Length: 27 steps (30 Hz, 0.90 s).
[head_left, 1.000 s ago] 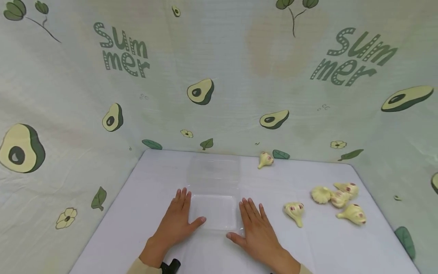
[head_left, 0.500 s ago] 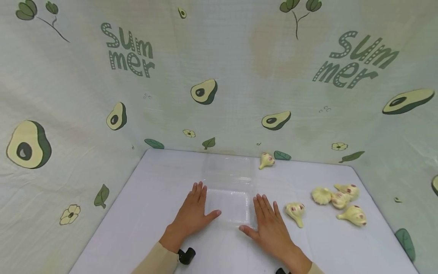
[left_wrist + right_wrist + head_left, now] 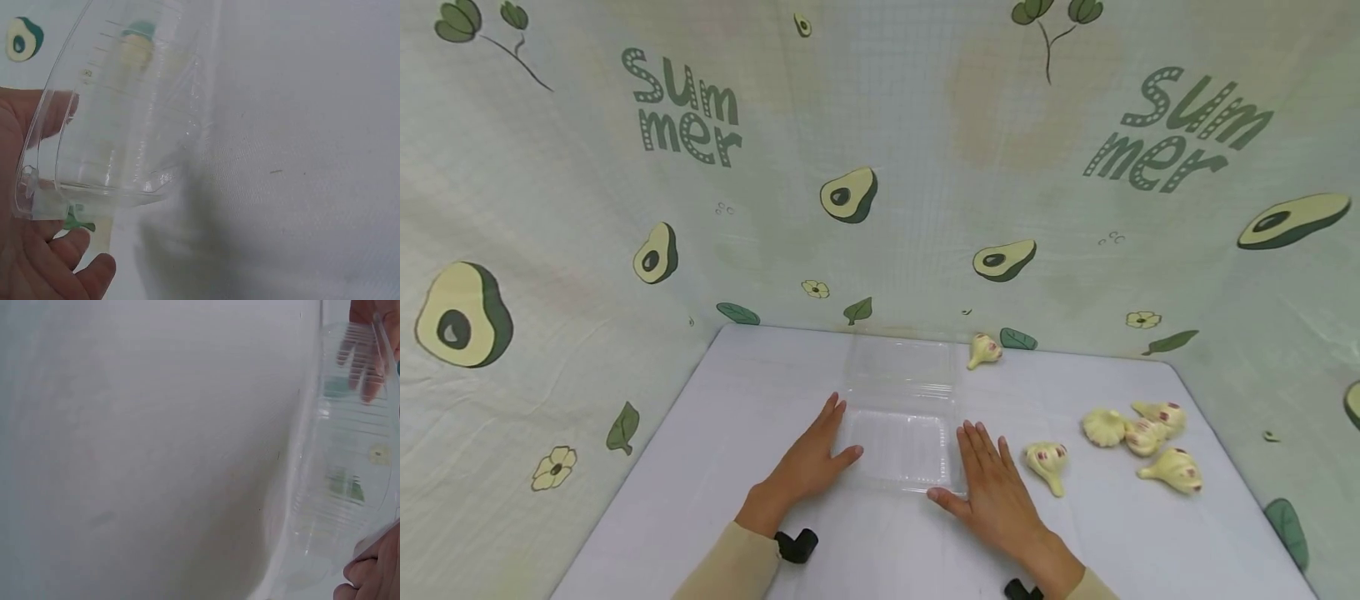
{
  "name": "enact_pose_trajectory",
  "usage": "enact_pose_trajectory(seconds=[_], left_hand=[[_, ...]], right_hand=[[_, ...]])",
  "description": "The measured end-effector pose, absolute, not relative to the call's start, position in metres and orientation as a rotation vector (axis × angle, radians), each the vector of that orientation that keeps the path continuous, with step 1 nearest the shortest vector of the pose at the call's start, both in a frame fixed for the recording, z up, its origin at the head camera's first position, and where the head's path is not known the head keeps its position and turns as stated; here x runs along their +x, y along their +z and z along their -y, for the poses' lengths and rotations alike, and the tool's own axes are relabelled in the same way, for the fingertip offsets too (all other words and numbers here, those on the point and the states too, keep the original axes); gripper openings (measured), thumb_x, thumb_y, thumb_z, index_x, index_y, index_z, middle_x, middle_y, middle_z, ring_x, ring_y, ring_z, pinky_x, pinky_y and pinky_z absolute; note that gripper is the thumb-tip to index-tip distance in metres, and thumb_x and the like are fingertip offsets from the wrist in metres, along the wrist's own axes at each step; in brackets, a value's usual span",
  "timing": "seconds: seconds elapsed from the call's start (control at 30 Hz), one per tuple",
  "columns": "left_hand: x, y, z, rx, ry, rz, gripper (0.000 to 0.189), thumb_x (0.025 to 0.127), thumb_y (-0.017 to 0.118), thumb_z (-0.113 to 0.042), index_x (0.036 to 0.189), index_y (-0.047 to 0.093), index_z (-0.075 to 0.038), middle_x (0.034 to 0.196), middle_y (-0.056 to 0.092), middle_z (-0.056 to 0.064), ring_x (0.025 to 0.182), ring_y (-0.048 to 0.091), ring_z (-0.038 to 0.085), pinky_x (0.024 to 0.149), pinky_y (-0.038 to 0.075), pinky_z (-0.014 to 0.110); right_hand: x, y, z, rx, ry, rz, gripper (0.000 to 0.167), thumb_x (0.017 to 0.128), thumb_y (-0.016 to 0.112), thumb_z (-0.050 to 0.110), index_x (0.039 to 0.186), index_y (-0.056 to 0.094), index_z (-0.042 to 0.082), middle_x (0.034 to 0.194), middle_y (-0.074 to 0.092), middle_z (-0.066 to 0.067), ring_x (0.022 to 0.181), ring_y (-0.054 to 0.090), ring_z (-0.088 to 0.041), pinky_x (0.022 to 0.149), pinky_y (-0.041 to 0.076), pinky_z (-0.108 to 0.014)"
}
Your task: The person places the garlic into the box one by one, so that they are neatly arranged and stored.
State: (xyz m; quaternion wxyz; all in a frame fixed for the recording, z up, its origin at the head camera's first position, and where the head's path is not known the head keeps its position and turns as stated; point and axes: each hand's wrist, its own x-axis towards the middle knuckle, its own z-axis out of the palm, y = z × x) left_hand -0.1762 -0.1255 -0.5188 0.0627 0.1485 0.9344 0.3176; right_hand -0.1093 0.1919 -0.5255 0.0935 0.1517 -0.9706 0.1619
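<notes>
Avocado-printed cloth (image 3: 917,125) hangs behind the white table (image 3: 775,367). My left hand (image 3: 808,462) lies at the clear plastic container's (image 3: 897,450) left edge, fingers straight, thumb spread apart. Beyond the container's far right side sits one garlic bulb (image 3: 983,351). My right hand (image 3: 997,497) lines its right edge, fingers straight, thumb apart; farther right of it lie a single bulb (image 3: 1047,465) and four clustered bulbs (image 3: 1145,436).

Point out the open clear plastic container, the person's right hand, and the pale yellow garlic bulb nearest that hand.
Open clear plastic container (image 3: 897,450): head view, bare floor of its near half.
Right hand (image 3: 997,502): head view, back of the hand.
Pale yellow garlic bulb (image 3: 1046,459): head view, its rounded body.
</notes>
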Motion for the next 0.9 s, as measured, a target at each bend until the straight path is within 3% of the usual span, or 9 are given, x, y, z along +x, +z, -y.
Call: enact_pose_trajectory(seconds=[0.2, 0.3, 0.4, 0.53, 0.8, 0.9], left_hand=[[-0.182, -0.516, 0.13, 0.299, 1.273, -2.735, 0.062, 0.104, 0.068, -0.026, 0.16, 0.046, -0.012, 0.17, 0.034, 0.012, 0.146, 0.049, 0.037, 0.117, 0.046, 0.056], [-0.186, -0.517, 0.134, 0.198, 1.411, -2.653, 0.052, 0.104, 0.067, -0.019, 0.155, 0.056, -0.019, 0.159, 0.051, 0.009, 0.132, 0.061, 0.03, 0.104, 0.057, 0.048], [-0.191, -0.517, 0.139, 0.145, 1.49, -2.571, 0.048, 0.104, 0.067, -0.017, 0.151, 0.061, -0.023, 0.148, 0.062, 0.007, 0.115, 0.067, 0.021, 0.094, 0.059, 0.039], [-0.197, -0.516, 0.144, 0.14, 1.586, -2.442, 0.047, 0.103, 0.068, -0.013, 0.15, 0.062, -0.019, 0.141, 0.064, 0.012, 0.091, 0.068, 0.017, 0.085, 0.057, 0.031], [-0.207, -0.512, 0.152, 0.159, 1.751, -2.207, 0.045, 0.105, 0.06, 0.0, 0.149, 0.059, -0.002, 0.125, 0.06, 0.022, 0.085, 0.063, 0.019, 0.073, 0.059, 0.025], [-0.211, -0.51, 0.154, 0.166, 1.755, -2.165, 0.044, 0.104, 0.06, 0.001, 0.149, 0.058, 0.0, 0.126, 0.059, 0.024, 0.083, 0.061, 0.016, 0.072, 0.06, 0.025]], right_hand=[[-0.11, -0.528, -0.193, 0.458, 0.495, 2.865, 0.107, 0.091, 0.067, 0.071, 0.16, 0.037, -0.006, 0.167, 0.036, -0.024, 0.158, 0.03, -0.04, 0.128, 0.021, -0.064], [-0.11, -0.528, -0.193, 0.46, 0.493, 2.867, 0.107, 0.092, 0.067, 0.071, 0.16, 0.037, -0.006, 0.167, 0.036, -0.024, 0.158, 0.03, -0.04, 0.127, 0.022, -0.065], [-0.11, -0.529, -0.193, 0.46, 0.498, 2.869, 0.107, 0.092, 0.066, 0.071, 0.16, 0.037, -0.006, 0.167, 0.036, -0.024, 0.158, 0.03, -0.04, 0.127, 0.022, -0.065], [-0.11, -0.529, -0.192, 0.458, 0.513, 2.87, 0.106, 0.092, 0.066, 0.071, 0.16, 0.037, -0.006, 0.167, 0.037, -0.024, 0.158, 0.03, -0.04, 0.127, 0.022, -0.065], [-0.111, -0.53, -0.194, 0.461, 0.523, 2.871, 0.106, 0.092, 0.068, 0.07, 0.161, 0.036, -0.005, 0.167, 0.035, -0.023, 0.158, 0.029, -0.039, 0.127, 0.021, -0.066], [-0.111, -0.529, -0.194, 0.463, 0.524, 2.873, 0.106, 0.092, 0.067, 0.07, 0.161, 0.036, -0.005, 0.167, 0.036, -0.023, 0.158, 0.03, -0.039, 0.127, 0.022, -0.066]])
